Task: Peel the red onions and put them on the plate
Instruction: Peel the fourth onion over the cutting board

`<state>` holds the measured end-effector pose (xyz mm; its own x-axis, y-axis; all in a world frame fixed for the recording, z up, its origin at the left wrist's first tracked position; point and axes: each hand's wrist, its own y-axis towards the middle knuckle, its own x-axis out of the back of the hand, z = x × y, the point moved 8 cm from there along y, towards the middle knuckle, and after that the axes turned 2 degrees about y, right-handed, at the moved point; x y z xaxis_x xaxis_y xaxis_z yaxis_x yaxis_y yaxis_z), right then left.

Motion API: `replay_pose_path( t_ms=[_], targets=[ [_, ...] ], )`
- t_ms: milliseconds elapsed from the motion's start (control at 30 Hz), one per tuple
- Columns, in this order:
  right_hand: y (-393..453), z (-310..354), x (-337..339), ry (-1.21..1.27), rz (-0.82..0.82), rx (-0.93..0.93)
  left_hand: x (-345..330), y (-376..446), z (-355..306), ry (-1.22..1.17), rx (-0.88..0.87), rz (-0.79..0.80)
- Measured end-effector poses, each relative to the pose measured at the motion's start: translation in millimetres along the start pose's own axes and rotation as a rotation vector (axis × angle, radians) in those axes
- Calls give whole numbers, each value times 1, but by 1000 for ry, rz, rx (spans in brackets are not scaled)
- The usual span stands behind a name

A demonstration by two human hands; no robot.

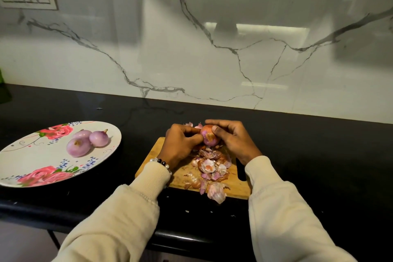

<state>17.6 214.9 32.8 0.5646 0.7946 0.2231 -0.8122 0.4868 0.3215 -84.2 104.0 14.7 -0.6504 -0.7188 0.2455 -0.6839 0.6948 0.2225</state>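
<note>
Over the wooden board (238,185) strewn with papery skins (212,168), both hands, left (180,144) and right (236,140), clasp a round, half-peeled onion (209,137).

— What is the person wearing?
— A cream long-sleeved top; both sleeves (119,215) are loose and soft, with ribbed cuffs (154,173) at the wrists.
— Anything on the wrists?
— A bracelet (160,161) of white pearl-like beads and dark beads sits just above the left cuff. The left hand (180,144) and right hand (234,140) are bare, without gloves.
</note>
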Motion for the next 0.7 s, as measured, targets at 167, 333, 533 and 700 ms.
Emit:
replay_pose_path(
  t_ms=[167,333,533,700],
  targets=[
    [2,-2,0,38,-17,9,3,-3,0,-103,27,-51],
    [3,-2,1,58,-22,15,1,-3,2,-228,83,-51],
    [3,-2,5,74,-42,7,-7,-6,0,-359,141,48],
    [1,0,2,1,-12,3,-5,-7,-1,-243,119,43]
  ],
)
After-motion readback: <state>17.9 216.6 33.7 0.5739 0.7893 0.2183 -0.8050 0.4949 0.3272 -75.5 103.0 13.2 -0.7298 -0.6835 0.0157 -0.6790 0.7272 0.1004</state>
